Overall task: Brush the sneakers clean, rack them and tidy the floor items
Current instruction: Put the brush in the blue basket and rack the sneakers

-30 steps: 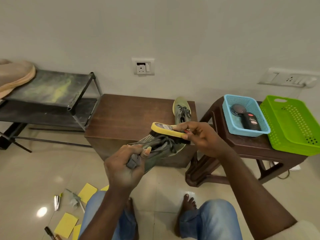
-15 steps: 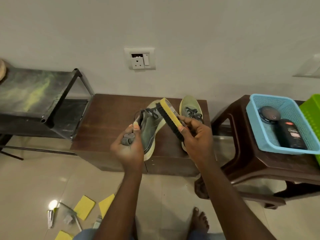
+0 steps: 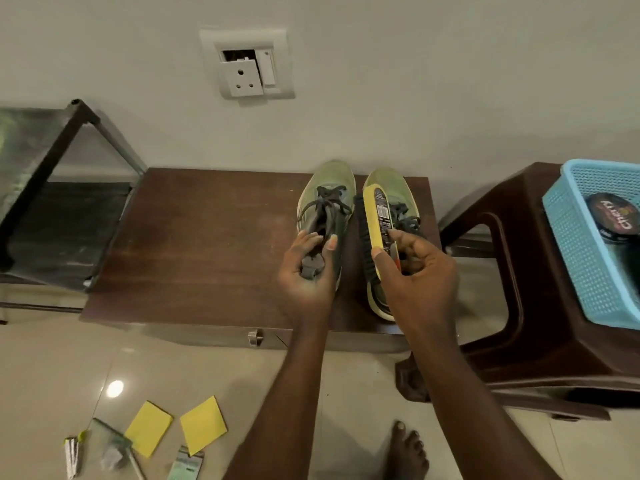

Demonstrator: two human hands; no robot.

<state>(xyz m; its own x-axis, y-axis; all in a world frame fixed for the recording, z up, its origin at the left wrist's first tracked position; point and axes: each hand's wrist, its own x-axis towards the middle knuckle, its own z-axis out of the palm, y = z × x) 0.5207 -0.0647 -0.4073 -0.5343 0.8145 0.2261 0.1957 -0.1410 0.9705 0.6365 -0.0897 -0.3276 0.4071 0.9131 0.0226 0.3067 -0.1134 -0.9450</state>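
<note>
**Sneakers [image 3: 329,188] side by side at the cabinet [image 3: 207,244], brush [image 3: 375,216] in hand**

Yellow sheets [image 3: 149,427] lie nearest, on the floor tiles. The left hand [image 3: 304,271] grips the left shoe's heel. The right hand [image 3: 419,275] pinches the yellow-backed brush, bristles facing left, above the right shoe. Both shoes point toes toward the wall at the cabinet's right end.

Left hand [image 3: 306,273] and right hand [image 3: 417,277] reach forward, both gripping.
</note>
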